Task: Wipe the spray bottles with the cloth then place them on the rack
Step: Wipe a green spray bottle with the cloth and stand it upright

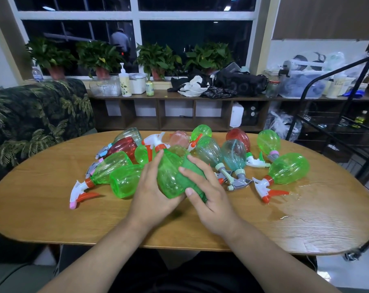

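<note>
A green spray bottle [170, 176] with an orange collar and white trigger head is held over the middle of the wooden table [306, 225]. My left hand [152, 191] grips it from the left and underneath. My right hand [207, 193] presses a green cloth [195, 176] against the bottle's right side, thumb on the bottle's base. Several other green, red and clear-blue spray bottles [287, 168] lie in a heap behind and beside it. The black wire rack [336, 127] stands at the right of the table.
A wet patch [302, 187] glistens on the table at the right. A leaf-patterned sofa [35, 121] sits at the left. Behind, a low shelf [179, 115] holds potted plants, a pump bottle and bags.
</note>
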The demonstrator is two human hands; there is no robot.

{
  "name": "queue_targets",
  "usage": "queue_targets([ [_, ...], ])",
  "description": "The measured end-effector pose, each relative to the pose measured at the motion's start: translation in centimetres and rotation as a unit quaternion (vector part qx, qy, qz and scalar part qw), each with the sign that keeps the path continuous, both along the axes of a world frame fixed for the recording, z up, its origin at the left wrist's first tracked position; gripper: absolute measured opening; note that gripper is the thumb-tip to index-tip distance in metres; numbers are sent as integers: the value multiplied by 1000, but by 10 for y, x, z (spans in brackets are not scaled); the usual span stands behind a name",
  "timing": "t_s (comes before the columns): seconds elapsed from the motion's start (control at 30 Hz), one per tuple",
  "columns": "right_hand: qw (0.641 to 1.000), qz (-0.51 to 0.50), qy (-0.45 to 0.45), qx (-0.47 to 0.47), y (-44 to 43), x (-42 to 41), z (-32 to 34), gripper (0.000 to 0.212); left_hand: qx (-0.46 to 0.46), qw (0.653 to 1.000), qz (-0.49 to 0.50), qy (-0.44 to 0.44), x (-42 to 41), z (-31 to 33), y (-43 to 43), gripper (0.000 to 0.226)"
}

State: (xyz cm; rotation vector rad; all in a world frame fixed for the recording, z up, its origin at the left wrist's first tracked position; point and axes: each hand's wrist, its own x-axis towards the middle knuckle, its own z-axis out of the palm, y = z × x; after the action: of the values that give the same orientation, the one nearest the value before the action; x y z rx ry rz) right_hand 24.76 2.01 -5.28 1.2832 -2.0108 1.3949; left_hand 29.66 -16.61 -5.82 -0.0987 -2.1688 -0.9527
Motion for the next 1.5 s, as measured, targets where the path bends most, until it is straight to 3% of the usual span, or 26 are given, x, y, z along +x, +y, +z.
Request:
queue_targets([
  [0.17,1000,3,-1,-3,2,1,1,43,-3,1000,-2,-2,2,0,0,115],
  [0.43,990,-2,-127,-62,2,-7,-2,45,-111,991,-70,19,5,-1,4,113],
  [0.57,948,63,-281,-131,1,-8,2,40,-149,983,-104,26,7,0,5,116],
  [0.73,898,98,-373,-214,0,-6,12,32,-159,978,-135,26,8,2,6,122],
  [0.93,900,99,-362,-221,0,-9,11,34,-156,979,-131,2,2,-2,6,119],
  [1.17,934,78,-309,-162,3,-8,8,40,-145,982,-123,-15,2,-3,5,118],
  [1.33,978,28,-179,-107,2,-10,1,44,-125,988,-90,-12,1,-4,6,118],
  [1.5,994,6,-91,-60,4,-7,2,44,-56,997,-46,-23,2,-3,5,121],
])
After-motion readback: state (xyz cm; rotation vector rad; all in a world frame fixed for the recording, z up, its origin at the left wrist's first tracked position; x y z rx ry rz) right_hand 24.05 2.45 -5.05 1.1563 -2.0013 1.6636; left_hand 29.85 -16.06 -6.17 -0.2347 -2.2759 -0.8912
